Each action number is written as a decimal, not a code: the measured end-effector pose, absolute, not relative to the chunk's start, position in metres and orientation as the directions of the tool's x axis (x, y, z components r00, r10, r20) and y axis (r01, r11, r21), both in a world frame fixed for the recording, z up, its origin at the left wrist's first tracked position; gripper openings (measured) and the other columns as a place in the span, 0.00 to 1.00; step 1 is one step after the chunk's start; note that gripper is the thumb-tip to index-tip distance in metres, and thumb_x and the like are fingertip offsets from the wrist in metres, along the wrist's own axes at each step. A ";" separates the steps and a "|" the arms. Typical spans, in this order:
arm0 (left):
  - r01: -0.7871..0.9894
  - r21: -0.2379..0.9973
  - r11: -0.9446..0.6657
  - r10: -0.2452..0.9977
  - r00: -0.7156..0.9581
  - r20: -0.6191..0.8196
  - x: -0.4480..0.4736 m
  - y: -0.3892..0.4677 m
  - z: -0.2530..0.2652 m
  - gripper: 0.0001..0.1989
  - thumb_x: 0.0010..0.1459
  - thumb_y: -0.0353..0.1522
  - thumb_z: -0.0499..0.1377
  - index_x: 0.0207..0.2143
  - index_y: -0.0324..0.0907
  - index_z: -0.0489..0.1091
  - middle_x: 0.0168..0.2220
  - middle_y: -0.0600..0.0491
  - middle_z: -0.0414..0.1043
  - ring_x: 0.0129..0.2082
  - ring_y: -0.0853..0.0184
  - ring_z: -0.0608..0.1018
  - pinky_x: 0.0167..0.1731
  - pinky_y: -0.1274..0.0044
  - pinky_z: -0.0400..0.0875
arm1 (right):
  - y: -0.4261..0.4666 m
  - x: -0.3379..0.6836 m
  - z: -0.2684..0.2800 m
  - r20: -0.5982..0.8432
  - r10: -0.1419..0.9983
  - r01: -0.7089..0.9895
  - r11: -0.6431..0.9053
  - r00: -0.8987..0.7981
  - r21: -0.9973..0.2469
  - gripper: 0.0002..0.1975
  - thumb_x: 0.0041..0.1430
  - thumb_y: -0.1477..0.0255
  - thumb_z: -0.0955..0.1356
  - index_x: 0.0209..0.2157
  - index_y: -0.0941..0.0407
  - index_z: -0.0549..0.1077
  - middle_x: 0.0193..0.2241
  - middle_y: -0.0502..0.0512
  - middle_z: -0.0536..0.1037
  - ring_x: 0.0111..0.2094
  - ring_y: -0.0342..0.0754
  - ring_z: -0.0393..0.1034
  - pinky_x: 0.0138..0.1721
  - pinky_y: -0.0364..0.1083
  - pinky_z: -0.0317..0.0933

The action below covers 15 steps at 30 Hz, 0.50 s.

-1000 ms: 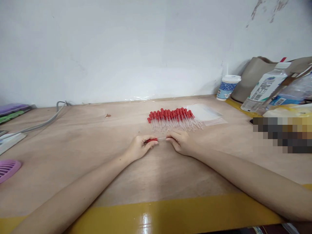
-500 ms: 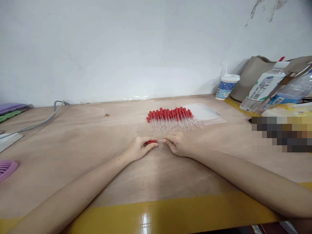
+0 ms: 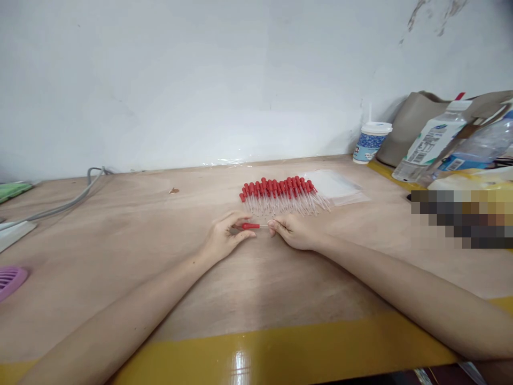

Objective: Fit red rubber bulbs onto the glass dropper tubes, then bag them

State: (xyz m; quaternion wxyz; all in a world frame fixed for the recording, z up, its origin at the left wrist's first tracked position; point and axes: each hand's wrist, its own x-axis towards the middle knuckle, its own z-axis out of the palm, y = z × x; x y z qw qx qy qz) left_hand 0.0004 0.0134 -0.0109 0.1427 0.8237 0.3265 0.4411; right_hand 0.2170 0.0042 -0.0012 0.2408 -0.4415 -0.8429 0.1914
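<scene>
Red-bulbed clear glass dropper (image 3: 254, 226) lies mid-frame, pinched between left hand (image 3: 224, 238) and right hand (image 3: 294, 232) fingers; the thin tube could snap if bent, or roll into the dropper row (image 3: 282, 195).

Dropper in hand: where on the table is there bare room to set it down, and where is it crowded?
Bare wood lies between the left hand and the grey cable, and between both forearms down to the yellow tape edge. Crowded: just past the held dropper lies the dropper row; bottles and the bag fill the right corner.
</scene>
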 end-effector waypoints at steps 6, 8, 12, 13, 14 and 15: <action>0.441 0.570 -0.693 0.720 0.457 0.521 0.002 0.012 -0.008 0.13 0.51 0.37 0.60 0.39 0.41 0.72 0.34 0.51 0.76 0.32 0.68 0.77 0.35 0.76 0.72 | 0.004 0.219 -0.003 0.252 0.834 0.595 0.532 -0.491 -0.602 0.14 0.60 0.63 0.59 0.32 0.58 0.70 0.24 0.50 0.72 0.24 0.42 0.63 0.26 0.41 0.52; 0.466 0.562 -0.684 0.730 0.458 0.508 0.003 0.010 -0.005 0.12 0.52 0.36 0.59 0.38 0.41 0.73 0.34 0.51 0.76 0.32 0.68 0.77 0.35 0.77 0.72 | 0.003 0.219 -0.005 0.255 0.838 0.578 0.524 -0.482 -0.626 0.10 0.57 0.65 0.62 0.34 0.57 0.68 0.23 0.49 0.71 0.23 0.41 0.61 0.25 0.40 0.52; 0.502 0.591 -0.632 0.774 0.454 0.442 0.005 0.009 -0.002 0.11 0.51 0.36 0.60 0.35 0.41 0.75 0.31 0.52 0.77 0.28 0.69 0.77 0.30 0.79 0.72 | 0.000 0.216 -0.007 0.351 0.814 0.575 0.577 -0.463 -0.580 0.07 0.56 0.71 0.63 0.29 0.57 0.70 0.24 0.50 0.72 0.26 0.41 0.62 0.28 0.41 0.53; 0.500 0.603 -0.621 0.782 0.454 0.428 0.005 0.009 -0.003 0.10 0.50 0.36 0.60 0.34 0.40 0.75 0.31 0.52 0.77 0.28 0.68 0.77 0.29 0.79 0.72 | 0.000 0.215 -0.007 0.373 0.805 0.580 0.592 -0.462 -0.559 0.08 0.57 0.71 0.62 0.28 0.58 0.70 0.23 0.50 0.72 0.26 0.41 0.63 0.29 0.41 0.53; 0.491 0.620 -0.612 0.787 0.455 0.417 0.005 0.009 -0.004 0.10 0.50 0.36 0.60 0.33 0.40 0.75 0.31 0.52 0.77 0.27 0.68 0.77 0.29 0.79 0.72 | -0.001 0.215 -0.006 0.388 0.797 0.587 0.604 -0.464 -0.539 0.09 0.57 0.71 0.62 0.28 0.58 0.71 0.23 0.50 0.72 0.26 0.41 0.62 0.29 0.41 0.53; 0.477 0.637 -0.606 0.789 0.458 0.408 0.005 0.009 -0.004 0.10 0.50 0.36 0.61 0.34 0.40 0.75 0.31 0.52 0.77 0.28 0.67 0.77 0.29 0.78 0.72 | -0.002 0.214 -0.006 0.394 0.791 0.595 0.611 -0.468 -0.522 0.09 0.57 0.71 0.62 0.27 0.58 0.71 0.22 0.50 0.71 0.25 0.41 0.62 0.28 0.40 0.53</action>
